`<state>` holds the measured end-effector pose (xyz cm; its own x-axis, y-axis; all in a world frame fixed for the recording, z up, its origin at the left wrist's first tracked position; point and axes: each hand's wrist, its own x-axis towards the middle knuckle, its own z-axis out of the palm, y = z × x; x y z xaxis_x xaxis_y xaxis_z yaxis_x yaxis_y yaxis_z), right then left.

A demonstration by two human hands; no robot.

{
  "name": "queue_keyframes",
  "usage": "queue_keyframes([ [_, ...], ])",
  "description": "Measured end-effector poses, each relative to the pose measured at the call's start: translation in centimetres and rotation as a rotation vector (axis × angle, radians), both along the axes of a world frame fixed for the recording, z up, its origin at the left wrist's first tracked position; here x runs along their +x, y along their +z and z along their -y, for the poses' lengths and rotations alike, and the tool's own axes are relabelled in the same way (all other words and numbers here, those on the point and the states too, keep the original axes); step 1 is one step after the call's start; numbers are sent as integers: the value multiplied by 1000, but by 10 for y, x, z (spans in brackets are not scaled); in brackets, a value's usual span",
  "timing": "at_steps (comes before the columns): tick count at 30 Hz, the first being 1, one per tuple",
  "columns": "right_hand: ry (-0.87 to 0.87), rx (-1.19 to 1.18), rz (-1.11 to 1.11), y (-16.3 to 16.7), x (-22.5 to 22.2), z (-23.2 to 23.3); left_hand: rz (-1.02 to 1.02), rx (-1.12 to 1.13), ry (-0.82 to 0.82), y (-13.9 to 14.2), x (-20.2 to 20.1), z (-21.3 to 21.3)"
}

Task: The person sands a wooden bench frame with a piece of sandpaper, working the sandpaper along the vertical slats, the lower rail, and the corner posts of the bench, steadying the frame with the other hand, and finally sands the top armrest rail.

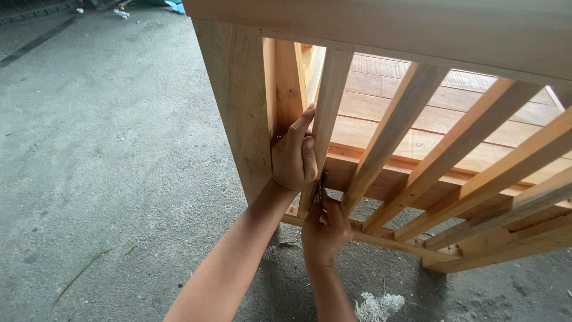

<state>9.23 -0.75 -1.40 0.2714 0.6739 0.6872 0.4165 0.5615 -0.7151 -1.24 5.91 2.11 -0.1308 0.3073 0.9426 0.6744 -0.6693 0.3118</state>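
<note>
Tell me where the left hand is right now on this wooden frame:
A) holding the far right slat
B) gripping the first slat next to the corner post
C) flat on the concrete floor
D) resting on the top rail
B: the left hand is wrapped around the first slat beside the corner post, while the right hand works lower down with a small dark tool.

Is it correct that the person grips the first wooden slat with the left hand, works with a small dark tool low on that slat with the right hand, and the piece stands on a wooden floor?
Not quite. The head view shows the wooden frame standing on grey concrete ground, not a wooden floor. The rest holds: the left hand grips the first slat, and the right hand holds a small dark tool low on that slat.
</note>
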Motion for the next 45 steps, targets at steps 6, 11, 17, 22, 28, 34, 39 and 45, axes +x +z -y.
queue_keyframes([
  [6,13,166,-49,47,2,-23,65,-158,-13,-7,-2,-1],
  [11,53,199,-21,58,5,0,35,-119,19,-12,-3,-5],
  [17,24,201,31,89,11,-22,4,-57,17,-12,-3,-9],
  [22,66,271,87,95,10,-8,-27,-10,102,-12,-1,-9],
  [28,-37,287,246,118,13,-34,44,-107,-19,-14,-2,-12],
  [34,22,251,263,115,12,-10,-24,-13,83,-16,0,-13],
  [39,46,251,118,103,14,-20,6,-150,76,-15,-1,-13],
  [45,-4,352,69,38,6,-16,26,-93,9,-13,1,-8],
])
